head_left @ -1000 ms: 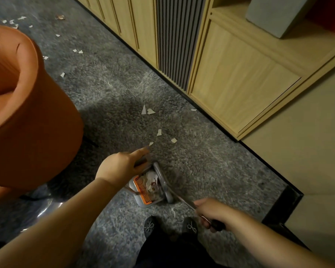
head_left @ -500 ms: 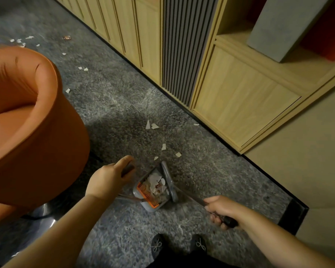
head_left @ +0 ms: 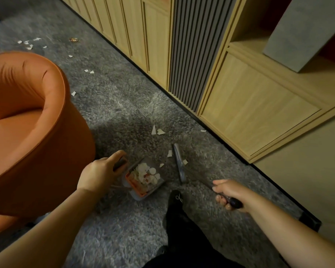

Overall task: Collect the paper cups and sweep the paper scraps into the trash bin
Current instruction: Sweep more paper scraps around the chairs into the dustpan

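The brush (head_left: pixel 179 163) has swung out from the dustpan (head_left: pixel 143 179). Half a second ago its head lay against the pan's mouth; now it stands apart, to the right and a little farther off, among three loose scraps (head_left: pixel 169 153) on the carpet (head_left: pixel 124 105). That reads as the start of a fresh stroke: one load is already in, and the brush is placed behind the next bits to pull them in.

The right hand (head_left: pixel 227 194) is wrapped tight round the dark end of the brush handle, fingers curled under it. The left hand (head_left: pixel 100 172) grips the dustpan's handle, thumb over the top, and holds the pan tipped with its mouth toward the brush. The pan holds a heap of white scraps against its orange back edge.

More paper remains. Two larger pieces (head_left: pixel 157 130) lie farther off, a small one sits by the cabinet (head_left: pixel 249 105) base, and a trail of bits runs along the far left past the orange chair (head_left: pixel 27 132). A crumpled wrapper (head_left: pixel 74 39) lies far off near the cabinets.

No cup and no trash bin show in view, so the sweeping looks only partly done, and emptying the pan has yet to come.
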The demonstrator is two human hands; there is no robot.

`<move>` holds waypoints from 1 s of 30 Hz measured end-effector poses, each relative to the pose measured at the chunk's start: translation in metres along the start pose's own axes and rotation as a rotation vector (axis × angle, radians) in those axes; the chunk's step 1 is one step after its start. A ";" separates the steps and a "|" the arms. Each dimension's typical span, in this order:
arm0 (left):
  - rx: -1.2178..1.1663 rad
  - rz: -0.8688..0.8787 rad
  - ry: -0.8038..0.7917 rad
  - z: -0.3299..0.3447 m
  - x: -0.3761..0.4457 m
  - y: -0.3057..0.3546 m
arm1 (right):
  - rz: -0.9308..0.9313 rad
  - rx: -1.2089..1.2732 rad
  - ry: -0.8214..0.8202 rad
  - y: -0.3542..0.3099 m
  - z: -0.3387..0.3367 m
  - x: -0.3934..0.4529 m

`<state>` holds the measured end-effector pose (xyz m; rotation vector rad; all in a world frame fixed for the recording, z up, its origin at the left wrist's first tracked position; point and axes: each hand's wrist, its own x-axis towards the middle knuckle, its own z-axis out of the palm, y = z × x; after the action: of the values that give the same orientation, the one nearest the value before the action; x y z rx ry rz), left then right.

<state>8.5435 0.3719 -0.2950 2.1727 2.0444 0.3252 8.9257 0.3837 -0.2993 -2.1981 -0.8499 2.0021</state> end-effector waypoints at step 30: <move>0.015 0.292 -0.026 0.013 0.247 -0.035 | 0.074 -0.221 -0.044 -0.147 0.005 0.131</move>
<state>8.5256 0.6207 -0.3011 2.4715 1.7196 0.3119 8.8697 0.5620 -0.3617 -2.3391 -1.0581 2.0894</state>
